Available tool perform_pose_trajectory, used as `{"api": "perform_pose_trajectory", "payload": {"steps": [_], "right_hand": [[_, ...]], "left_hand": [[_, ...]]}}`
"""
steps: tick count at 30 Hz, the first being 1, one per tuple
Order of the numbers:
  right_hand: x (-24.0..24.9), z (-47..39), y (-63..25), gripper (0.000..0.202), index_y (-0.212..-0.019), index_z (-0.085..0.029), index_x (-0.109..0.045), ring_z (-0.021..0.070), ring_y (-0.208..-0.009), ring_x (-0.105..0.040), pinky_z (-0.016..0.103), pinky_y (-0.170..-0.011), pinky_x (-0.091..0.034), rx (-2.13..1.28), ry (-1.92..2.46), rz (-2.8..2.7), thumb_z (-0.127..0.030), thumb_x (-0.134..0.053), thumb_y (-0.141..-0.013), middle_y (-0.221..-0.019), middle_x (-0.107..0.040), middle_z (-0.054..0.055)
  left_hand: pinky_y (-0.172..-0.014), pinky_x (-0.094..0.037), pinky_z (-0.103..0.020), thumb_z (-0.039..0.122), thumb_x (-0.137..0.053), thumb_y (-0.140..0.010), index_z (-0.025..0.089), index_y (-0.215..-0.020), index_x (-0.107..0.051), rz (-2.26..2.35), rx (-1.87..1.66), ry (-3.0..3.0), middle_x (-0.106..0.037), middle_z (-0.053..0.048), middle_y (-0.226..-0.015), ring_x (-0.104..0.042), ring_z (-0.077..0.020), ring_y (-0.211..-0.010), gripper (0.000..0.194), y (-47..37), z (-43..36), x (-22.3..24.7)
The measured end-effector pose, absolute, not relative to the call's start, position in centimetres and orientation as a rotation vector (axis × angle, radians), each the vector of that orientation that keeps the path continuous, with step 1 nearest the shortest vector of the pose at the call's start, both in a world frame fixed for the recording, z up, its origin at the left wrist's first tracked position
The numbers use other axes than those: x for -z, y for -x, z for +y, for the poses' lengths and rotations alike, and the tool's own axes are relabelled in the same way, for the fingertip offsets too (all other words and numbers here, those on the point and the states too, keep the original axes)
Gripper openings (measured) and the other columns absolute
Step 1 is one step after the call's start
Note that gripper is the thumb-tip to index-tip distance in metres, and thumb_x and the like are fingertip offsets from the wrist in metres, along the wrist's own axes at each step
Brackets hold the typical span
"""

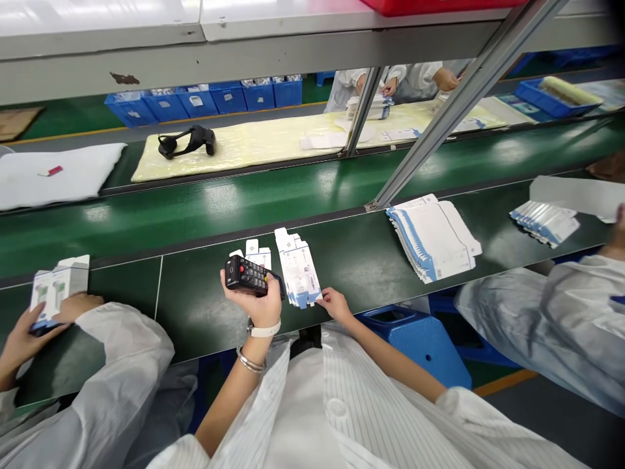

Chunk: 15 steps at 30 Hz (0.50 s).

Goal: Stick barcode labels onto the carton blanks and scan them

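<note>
My left hand (258,305) is wrapped round a black handheld barcode scanner (250,275) with a keypad, raised above the dark green bench. Just right of it lie flat white and blue cartons (297,270) with printed labels, unfolded and overlapping. The fingers of my right hand (336,304) pinch the near right corner of these cartons; whether one or several are gripped is hidden. Partly covered by the scanner is another flat carton (261,256).
A fanned stack of flat cartons (434,238) lies to the right, below a slanted metal post (434,124). Co-workers sit on both sides; the left one's hands (81,306) hold a carton (61,286). A blue stool (420,345) stands under the bench. Beyond runs a green conveyor belt (273,176).
</note>
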State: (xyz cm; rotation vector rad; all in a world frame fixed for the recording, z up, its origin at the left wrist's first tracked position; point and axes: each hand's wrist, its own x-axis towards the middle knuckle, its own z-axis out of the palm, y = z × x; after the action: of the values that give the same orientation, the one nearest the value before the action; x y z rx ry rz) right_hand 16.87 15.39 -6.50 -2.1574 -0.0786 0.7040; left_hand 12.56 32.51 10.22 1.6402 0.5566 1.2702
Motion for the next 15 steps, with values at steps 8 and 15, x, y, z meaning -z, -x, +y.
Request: {"api": "perform_pose_trajectory", "payload": {"steps": [8,15], "right_hand": [[3.5,15.9,-15.1,0.021,-0.078,-0.016,-0.057,0.0147,-0.067,-0.060,0.027,-0.065,-0.047,-0.774,1.904,-0.222,-0.036,-0.056,-0.074,-0.072,-0.065,0.002],[4.3,21.0,-13.2,0.035,-0.093,-0.015,-0.057,0.0219,-0.081,-0.060,0.033,-0.073,-0.046,-0.659,2.157,-0.151,-0.040,-0.062,-0.069,-0.087,-0.061,0.008]], "left_hand": [[-0.089,-0.047,-0.038,0.018,-0.061,-0.065,0.021,-0.131,-0.009,0.710,-1.207,-1.632,-0.024,-0.020,-0.135,-0.056,-0.0189,-0.099,0.084,-10.8,33.5,-11.5],[-0.084,-0.050,-0.039,0.020,-0.060,-0.067,0.020,-0.131,-0.007,0.685,-1.175,-1.619,-0.029,-0.021,-0.131,-0.059,-0.0186,-0.091,0.083,-11.1,32.8,-11.8]]}}
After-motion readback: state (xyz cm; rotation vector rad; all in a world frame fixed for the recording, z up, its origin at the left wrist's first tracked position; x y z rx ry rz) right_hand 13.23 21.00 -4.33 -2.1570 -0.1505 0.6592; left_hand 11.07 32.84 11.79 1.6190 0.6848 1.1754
